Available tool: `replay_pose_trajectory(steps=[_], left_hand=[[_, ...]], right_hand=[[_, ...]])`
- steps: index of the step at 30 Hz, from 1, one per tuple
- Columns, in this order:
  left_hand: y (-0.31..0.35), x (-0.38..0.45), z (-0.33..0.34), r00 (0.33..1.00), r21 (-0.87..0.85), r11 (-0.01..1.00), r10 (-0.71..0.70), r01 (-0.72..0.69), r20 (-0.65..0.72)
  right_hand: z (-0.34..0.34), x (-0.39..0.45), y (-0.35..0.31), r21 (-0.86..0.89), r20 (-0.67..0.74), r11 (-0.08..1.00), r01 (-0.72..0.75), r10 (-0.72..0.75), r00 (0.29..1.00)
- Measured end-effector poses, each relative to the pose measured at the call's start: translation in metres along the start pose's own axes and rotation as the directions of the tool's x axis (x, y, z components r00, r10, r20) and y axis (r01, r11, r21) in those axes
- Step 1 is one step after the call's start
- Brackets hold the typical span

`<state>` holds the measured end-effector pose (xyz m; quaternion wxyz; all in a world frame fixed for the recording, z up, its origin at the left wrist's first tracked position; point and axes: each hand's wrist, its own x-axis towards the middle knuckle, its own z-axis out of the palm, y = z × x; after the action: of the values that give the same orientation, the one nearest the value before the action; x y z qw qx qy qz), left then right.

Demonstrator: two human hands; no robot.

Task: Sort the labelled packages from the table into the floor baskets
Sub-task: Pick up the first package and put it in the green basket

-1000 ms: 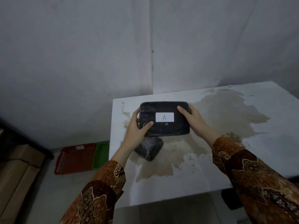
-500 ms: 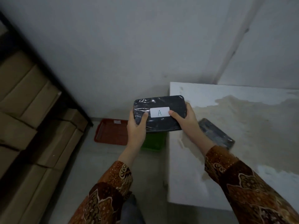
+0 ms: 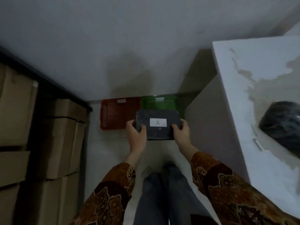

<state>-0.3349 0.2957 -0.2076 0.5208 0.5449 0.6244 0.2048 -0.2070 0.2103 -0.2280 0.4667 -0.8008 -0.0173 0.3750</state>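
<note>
A flat black wrapped package [image 3: 158, 116] with a white label reading "A" is held level in the air over the floor. My left hand [image 3: 136, 137] grips its left end and my right hand [image 3: 181, 134] its right end. Behind it on the floor against the wall lie two baskets side by side: a red basket [image 3: 113, 116] on the left and a green basket [image 3: 159, 103] on the right, each with a small white label at its far rim. The package hides the green basket's near part. A second black wrapped package [image 3: 282, 125] lies on the white stained table [image 3: 253, 65] at right.
Stacked cardboard boxes [image 3: 53, 140] on a dark shelf frame fill the left side. The table's side panel [image 3: 209, 124] closes the right. A narrow strip of pale floor runs between them to the baskets. My legs [image 3: 164, 192] stand in it.
I have turned left, away from the table, and carried the "A" package off it and down over the floor in front of the baskets. Both hands keep their hold.
</note>
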Motion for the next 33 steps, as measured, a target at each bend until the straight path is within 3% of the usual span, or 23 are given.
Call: replay_pose_trajectory(steps=[10, 15, 19, 23, 29, 33], left_hand=[[-0.174, 0.198, 0.118, 0.983, 0.164, 0.986, -0.037, 0.007, 0.179], [-0.266, 0.289, 0.195, 0.957, 0.265, 0.954, 0.059, -0.137, 0.283], [-0.318, 0.343, 0.244, 0.944, 0.282, 0.944, 0.074, -0.170, 0.322], [-0.351, 0.376, 0.274, 0.919, 0.290, 0.919, 0.152, -0.267, 0.363], [-0.373, 0.398, 0.289, 0.844, 0.434, 0.840, 0.051, -0.326, 0.534], [-0.357, 0.385, 0.273, 0.826, 0.474, 0.806, 0.033, -0.355, 0.562]], right_hand=[[0.094, 0.227, 0.141, -0.195, -0.012, 0.975, -0.106, 0.106, 0.994], [0.114, 0.348, 0.212, -0.324, 0.030, 0.943, -0.070, 0.084, 0.996], [0.125, 0.417, 0.247, -0.462, 0.072, 0.887, 0.016, 0.020, 0.997], [0.142, 0.458, 0.270, -0.442, 0.125, 0.893, 0.086, -0.033, 0.992], [0.152, 0.475, 0.292, -0.291, 0.174, 0.951, 0.099, -0.049, 0.984], [0.140, 0.460, 0.289, -0.359, 0.253, 0.921, 0.150, -0.059, 0.966]])
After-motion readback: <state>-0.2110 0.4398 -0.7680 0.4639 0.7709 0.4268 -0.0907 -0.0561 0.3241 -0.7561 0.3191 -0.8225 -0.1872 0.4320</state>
